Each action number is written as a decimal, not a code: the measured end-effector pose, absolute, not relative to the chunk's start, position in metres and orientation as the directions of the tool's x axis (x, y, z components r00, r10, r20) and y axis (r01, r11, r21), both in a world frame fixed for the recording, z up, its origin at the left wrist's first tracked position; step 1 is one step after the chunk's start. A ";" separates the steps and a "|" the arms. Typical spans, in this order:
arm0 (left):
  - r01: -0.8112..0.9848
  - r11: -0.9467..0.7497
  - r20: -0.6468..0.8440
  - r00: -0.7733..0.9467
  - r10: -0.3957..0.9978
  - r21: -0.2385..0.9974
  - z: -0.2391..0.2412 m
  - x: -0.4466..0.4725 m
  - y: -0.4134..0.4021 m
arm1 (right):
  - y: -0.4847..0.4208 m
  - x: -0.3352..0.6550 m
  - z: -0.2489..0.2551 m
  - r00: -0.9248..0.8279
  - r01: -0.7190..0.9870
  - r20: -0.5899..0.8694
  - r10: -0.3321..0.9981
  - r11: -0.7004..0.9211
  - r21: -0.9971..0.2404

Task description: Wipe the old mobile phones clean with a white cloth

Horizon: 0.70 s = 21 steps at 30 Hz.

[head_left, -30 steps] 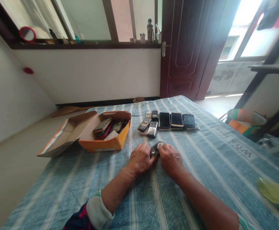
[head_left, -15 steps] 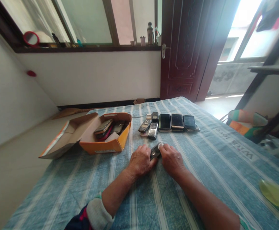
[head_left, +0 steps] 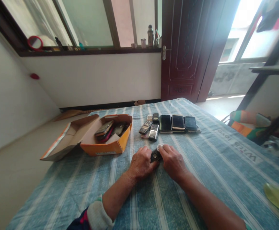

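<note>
Striped cover (head_left: 58,191) made of matt, creased cloth; open box (head_left: 103,149), of matt cardbd. Flat phones (head_left: 165,123) faced w/ smooth, glossy glass or plastic; held phone (head_left: 155,156) cased in dark plastic. Door handle (head_left: 164,52) made of shiny metal.

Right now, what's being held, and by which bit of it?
A dark phone, its left end in the left grip. The right grip pinches a white thing near the phone's other end.

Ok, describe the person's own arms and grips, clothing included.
The left grip and right grip are bare, without gloves. The left sleeve is dark navy with some pink-red, ending in a thick light grey cuff edged in green. Of the right sleeve, only a greenish sliver shows at the bottom edge.
</note>
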<state>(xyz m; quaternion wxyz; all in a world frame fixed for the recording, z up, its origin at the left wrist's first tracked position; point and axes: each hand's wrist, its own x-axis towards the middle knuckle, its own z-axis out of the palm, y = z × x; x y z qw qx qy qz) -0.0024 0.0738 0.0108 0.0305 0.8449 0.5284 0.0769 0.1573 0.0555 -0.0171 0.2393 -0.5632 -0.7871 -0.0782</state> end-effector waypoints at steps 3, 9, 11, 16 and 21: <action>0.890 -0.429 0.105 0.417 0.903 0.153 0.011 -0.002 0.073 | 0.057 0.157 -0.018 -0.247 0.928 0.435 0.866 0.340 -0.151; 0.889 -0.420 0.144 0.398 0.906 0.183 0.008 -0.001 0.073 | 0.061 0.162 -0.021 -0.202 0.936 0.438 0.876 0.304 -0.176; 0.882 -0.424 0.149 0.400 0.904 0.206 0.007 -0.002 0.073 | 0.059 0.158 -0.022 -0.238 0.917 0.502 0.831 0.363 -0.166; 0.874 -0.420 0.165 0.389 0.906 0.244 0.007 -0.002 0.073 | 0.056 0.149 -0.024 -0.309 0.867 0.611 0.729 0.480 -0.134; 0.882 -0.412 0.147 0.387 0.910 0.228 0.008 -0.001 0.073 | 0.064 0.159 -0.027 -0.246 0.900 0.552 0.797 0.399 -0.176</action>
